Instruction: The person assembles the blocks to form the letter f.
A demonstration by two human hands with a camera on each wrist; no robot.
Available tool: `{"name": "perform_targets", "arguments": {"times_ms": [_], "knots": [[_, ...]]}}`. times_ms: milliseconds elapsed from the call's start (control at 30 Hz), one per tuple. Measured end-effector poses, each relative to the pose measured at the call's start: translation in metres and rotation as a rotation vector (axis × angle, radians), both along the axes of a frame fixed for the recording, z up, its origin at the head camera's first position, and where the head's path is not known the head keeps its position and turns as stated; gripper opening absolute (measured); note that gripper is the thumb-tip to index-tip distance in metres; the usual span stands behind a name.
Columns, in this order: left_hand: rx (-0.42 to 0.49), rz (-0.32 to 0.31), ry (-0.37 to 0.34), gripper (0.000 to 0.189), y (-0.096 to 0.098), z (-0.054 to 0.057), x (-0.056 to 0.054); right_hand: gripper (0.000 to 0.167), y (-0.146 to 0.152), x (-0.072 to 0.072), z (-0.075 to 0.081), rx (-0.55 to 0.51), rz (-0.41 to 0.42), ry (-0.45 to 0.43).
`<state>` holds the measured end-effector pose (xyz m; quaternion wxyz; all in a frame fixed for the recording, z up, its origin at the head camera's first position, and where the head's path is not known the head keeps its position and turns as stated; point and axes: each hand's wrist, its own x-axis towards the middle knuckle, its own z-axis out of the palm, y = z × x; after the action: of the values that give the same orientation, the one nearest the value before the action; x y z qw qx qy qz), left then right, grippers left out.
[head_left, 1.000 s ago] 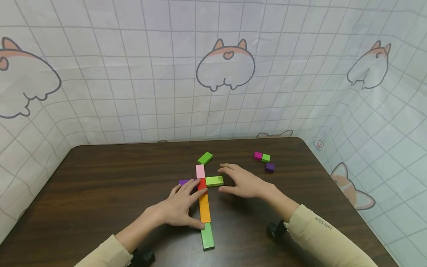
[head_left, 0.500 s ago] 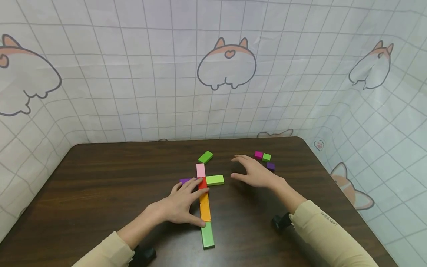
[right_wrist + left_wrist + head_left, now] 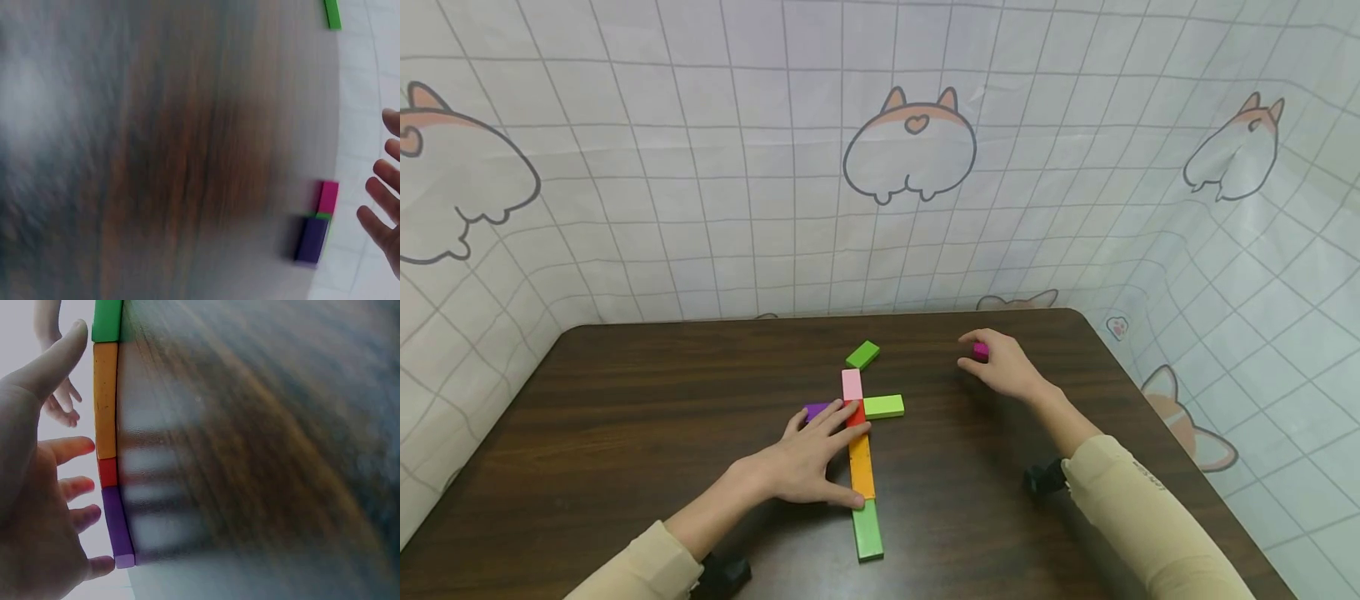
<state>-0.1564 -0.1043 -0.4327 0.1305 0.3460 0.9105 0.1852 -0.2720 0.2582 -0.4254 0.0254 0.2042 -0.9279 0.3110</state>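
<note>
My left hand lies spread over a row of blocks, fingers on the purple block and red block, thumb near where the orange block meets the green block. A pink block tops the row, and a lime block juts right from the red one. My right hand hovers at the back right with thumb and fingers apart, around a magenta block. In the right wrist view a dark purple block sits by the magenta one, and a green sliver shows between them.
A loose green block lies at an angle behind the pink one. The dark wooden table has its back edge against a white gridded cloth with dog drawings, which also hangs along the right side.
My right hand has moved right and away from me, from beside the lime block to the magenta block, covering the small blocks beside it. My left hand stays almost still.
</note>
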Motion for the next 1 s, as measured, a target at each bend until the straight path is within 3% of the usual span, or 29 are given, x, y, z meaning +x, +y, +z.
{"name": "perform_targets", "arguments": {"times_ms": [200,567,800,1000], "knots": [[-0.029,-0.014,-0.014,0.102,-0.001,0.0,-0.001,0.036,0.012,-0.01,-0.007,-0.024,-0.114,-0.01],[-0.057,-0.009,-0.03,0.102,0.001,0.002,-0.002,0.037,0.025,-0.023,-0.02,-0.02,-0.217,-0.034],[-0.05,-0.015,-0.031,0.102,0.0,0.0,-0.002,0.046,0.03,-0.028,-0.026,0.06,-0.223,-0.099],[-0.06,-0.013,-0.028,0.102,0.0,0.001,-0.003,0.045,0.029,-0.033,-0.027,0.115,-0.221,-0.119]]}}
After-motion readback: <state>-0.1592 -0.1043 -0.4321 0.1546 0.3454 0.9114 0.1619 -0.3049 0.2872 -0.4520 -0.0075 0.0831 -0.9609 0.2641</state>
